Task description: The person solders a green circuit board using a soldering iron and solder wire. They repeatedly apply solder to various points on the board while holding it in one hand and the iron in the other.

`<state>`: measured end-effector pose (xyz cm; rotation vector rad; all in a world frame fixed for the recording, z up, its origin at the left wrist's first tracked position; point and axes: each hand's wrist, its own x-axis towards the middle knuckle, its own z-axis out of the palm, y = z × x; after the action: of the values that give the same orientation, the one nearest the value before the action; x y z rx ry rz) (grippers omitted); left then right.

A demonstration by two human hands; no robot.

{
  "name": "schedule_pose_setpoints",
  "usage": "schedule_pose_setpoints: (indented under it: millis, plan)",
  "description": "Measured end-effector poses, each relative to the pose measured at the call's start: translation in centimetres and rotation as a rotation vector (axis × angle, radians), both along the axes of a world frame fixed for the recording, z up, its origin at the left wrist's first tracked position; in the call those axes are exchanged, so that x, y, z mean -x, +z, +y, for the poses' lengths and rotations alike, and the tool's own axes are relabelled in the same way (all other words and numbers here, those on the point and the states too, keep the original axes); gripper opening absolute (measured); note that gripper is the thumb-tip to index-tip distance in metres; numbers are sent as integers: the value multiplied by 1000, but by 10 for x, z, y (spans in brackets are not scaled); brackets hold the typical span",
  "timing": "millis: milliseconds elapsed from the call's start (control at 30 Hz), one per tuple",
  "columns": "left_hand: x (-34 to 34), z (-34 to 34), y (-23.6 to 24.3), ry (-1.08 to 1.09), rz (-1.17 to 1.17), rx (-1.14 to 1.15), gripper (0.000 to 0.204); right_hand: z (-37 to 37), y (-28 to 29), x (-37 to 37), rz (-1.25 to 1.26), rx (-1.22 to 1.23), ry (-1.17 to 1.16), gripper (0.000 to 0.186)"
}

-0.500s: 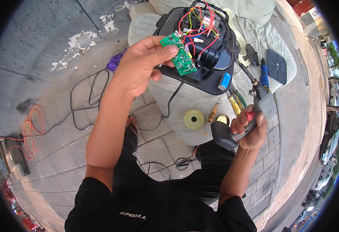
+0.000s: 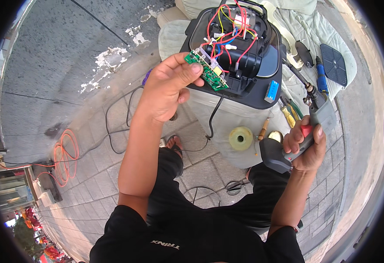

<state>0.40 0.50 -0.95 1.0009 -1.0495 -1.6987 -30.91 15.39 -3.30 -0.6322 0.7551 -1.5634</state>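
Note:
A green circuit board (image 2: 209, 75) is pinched between the thumb and fingers of my left hand (image 2: 170, 83), tilted so its edge and some components show. Red, yellow and blue wires (image 2: 221, 28) run from behind the board into an opened black appliance housing (image 2: 262, 100). My right hand (image 2: 305, 148) is wrapped round the grip of a grey pistol-shaped soldering gun (image 2: 324, 115) with a red trigger and black base. Its long metal tip points up and left, beside the housing and apart from the board. A small blue box (image 2: 271, 91) sits on the housing's near right corner.
On the pale cloth lie a yellowish roll (image 2: 241, 138), a wooden-handled tool (image 2: 263, 129), a small round tin (image 2: 275, 136), yellow-handled tools (image 2: 289, 116), a blue screwdriver (image 2: 322, 79) and a black grille (image 2: 334, 65). A black cord (image 2: 214, 119) and orange cable (image 2: 57, 160) trail leftward.
The board has tilted, showing its edge and component side more. The whole scene sits further right in the picture. Both hands keep their hold.

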Motion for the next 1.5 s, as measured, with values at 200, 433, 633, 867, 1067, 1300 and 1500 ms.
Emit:
schedule_pose_setpoints:
  millis: [200,433,633,867,1067,1300,1500]
  plan:
    - [0,0,-3,-1,23,-6,32,2,0,1,-24,0,-6,41]
    - [1,0,-1,23,22,-6,32,3,-1,3,-12,3,-22,41]
    - [1,-1,-3,33,23,13,32,2,-1,4,-4,13,-22,42]
    - [2,3,-2,10,-11,129,25,7,-4,13,-55,0,-11,46]
    - [6,22,1,54,-70,202,28,17,-4,33,-40,50,12,46]
    - [16,35,-4,194,-335,352,45,33,1,43,-9,2,-54,43]
    - [50,53,-6,481,-823,671,90,39,8,43,-29,-3,-102,44]
